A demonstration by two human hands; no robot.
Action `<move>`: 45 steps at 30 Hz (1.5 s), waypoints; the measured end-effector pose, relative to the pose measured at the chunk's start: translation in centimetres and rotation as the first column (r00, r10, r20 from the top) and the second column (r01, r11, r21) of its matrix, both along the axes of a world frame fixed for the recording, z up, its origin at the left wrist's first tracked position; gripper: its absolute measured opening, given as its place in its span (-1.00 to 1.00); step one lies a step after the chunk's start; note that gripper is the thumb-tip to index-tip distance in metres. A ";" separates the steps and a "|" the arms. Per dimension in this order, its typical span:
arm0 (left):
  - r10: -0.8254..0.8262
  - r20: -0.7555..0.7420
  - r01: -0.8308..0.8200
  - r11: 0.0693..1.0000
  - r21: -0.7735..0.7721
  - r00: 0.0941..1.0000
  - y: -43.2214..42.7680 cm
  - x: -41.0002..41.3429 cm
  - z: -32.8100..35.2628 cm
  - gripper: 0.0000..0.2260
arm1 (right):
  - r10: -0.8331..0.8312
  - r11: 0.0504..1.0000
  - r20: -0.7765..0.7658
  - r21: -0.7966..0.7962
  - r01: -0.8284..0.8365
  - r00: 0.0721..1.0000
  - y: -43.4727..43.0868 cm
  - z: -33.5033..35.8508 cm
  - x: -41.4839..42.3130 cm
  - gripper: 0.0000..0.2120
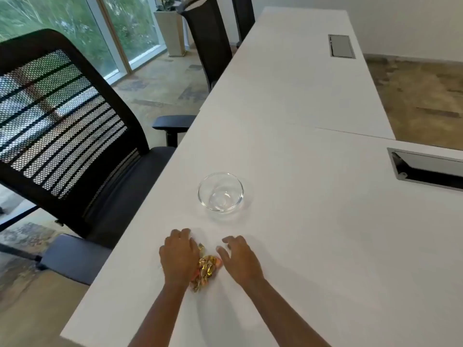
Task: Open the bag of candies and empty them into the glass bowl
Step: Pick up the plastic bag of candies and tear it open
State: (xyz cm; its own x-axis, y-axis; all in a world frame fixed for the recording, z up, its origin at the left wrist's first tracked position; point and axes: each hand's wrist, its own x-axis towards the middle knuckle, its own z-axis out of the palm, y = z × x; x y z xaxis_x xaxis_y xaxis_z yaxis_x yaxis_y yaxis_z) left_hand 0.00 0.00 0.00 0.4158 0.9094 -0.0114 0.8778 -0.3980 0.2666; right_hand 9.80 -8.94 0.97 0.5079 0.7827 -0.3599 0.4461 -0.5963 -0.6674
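A clear bag of candies [206, 267] in gold and orange wrappers lies on the white table [300, 221], near its front left edge. My left hand [179, 254] rests on the bag's left side, fingers curled over its top edge. Just right of the bag, my right hand [239, 259] hovers with fingers spread and holds nothing that I can see. The bag's clear plastic is hard to make out against the table. An empty glass bowl [220, 192] stands upright a short way beyond both hands.
A black mesh office chair [75, 136] stands close to the table's left edge, with more chairs [210, 38] further back. Two metal cable hatches [426, 169] [342, 46] are set into the tabletop at right. A planter stands by the windows.
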 end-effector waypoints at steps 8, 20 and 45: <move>0.323 0.080 -0.259 0.863 -0.433 0.943 1.5 -1.8 0.1 -0.76 | -0.153 0.988 -0.295 -0.037 0.149 0.943 0.5 -1.0 -0.8 -0.72; 0.405 0.430 0.124 0.595 -0.794 0.807 -0.8 2.9 5.1 -0.82 | -0.374 0.920 -0.311 -0.006 0.392 0.873 -2.3 0.3 2.6 -0.69; 0.571 0.457 0.431 0.191 -0.882 0.682 -8.3 11.8 6.0 -0.83 | -0.356 0.904 -0.304 0.127 0.408 0.883 -8.7 7.2 8.8 -0.84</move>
